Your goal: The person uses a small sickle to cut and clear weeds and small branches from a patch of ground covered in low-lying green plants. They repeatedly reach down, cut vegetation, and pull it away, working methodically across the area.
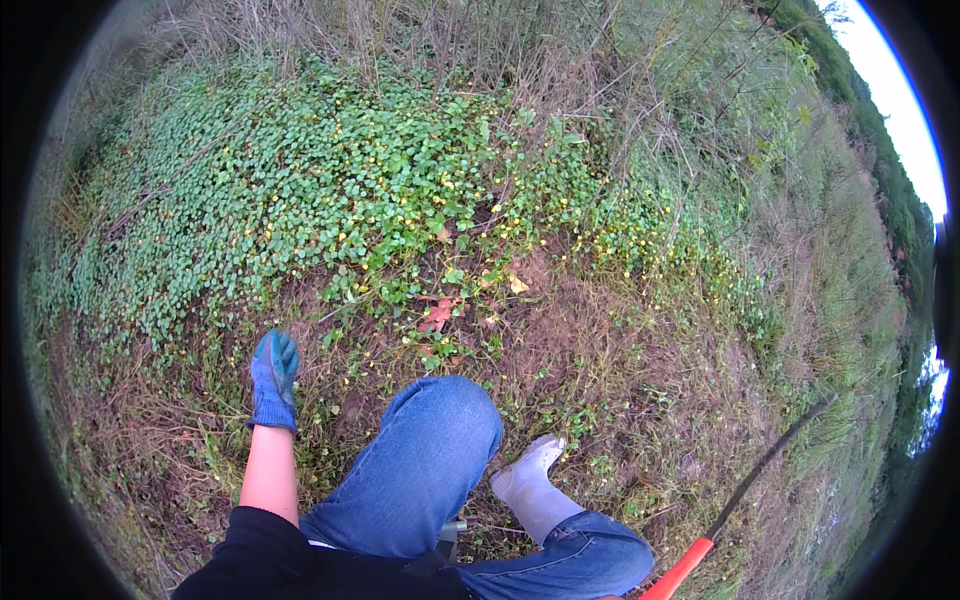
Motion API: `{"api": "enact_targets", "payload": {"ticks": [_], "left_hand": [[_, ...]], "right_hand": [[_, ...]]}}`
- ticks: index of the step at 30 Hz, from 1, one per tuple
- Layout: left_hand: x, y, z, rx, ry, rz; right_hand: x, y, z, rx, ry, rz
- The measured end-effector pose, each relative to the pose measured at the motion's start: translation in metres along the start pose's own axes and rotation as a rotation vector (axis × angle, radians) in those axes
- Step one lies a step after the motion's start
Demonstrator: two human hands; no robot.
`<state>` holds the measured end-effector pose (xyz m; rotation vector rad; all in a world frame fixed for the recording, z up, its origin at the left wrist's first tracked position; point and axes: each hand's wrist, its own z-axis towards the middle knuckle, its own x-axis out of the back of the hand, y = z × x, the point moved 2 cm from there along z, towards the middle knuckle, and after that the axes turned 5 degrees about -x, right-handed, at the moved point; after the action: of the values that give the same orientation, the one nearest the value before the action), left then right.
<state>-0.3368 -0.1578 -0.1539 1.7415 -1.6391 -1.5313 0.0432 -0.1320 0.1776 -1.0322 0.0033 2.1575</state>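
Observation:
My left hand [275, 375] wears a blue knit work glove with a teal coated palm. It is just above the ground at the lower edge of a patch of low green creeping plants [315, 172], left of my bent knee. Its fingers are curled, and whether anything lies inside them is hidden. A hand tool with an orange handle [679, 571] and a long, narrow, slightly curved dark blade [772, 457] enters from the bottom right, blade pointing up and right. My right hand is out of view below that handle.
Brown soil with dry stems and cut greenery [600, 337] lies before me. A reddish dry leaf [439, 313] rests on it. My jeans-clad knee [442, 435] and pale rubber boot [534, 484] fill the lower middle. Dry brush [540, 52] stands beyond the plants; trees [892, 172] rise at right.

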Motion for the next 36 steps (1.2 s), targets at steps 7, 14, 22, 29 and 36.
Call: {"api": "enact_targets", "payload": {"ticks": [7,14,22,29,36], "left_hand": [[0.044,0.012,-0.007,0.042,0.127,-0.075],[0.051,-0.018,0.010,0.020,0.165,-0.012],[-0.107,-0.084,0.012,-0.612,-0.384,1.351],[-0.214,-0.151,0.069,-0.863,-0.931,2.012],[-0.233,-0.175,0.074,-0.413,-1.020,1.943]], "right_hand": [[0.031,0.025,0.029,-0.128,-0.060,-0.254],[0.063,0.014,0.022,-0.146,0.156,-0.375],[0.177,-0.060,-0.105,-0.073,1.615,-0.744],[0.281,-0.031,-0.108,-0.781,1.706,-1.060],[0.388,-0.058,-0.085,-1.001,1.453,-1.342]]}}
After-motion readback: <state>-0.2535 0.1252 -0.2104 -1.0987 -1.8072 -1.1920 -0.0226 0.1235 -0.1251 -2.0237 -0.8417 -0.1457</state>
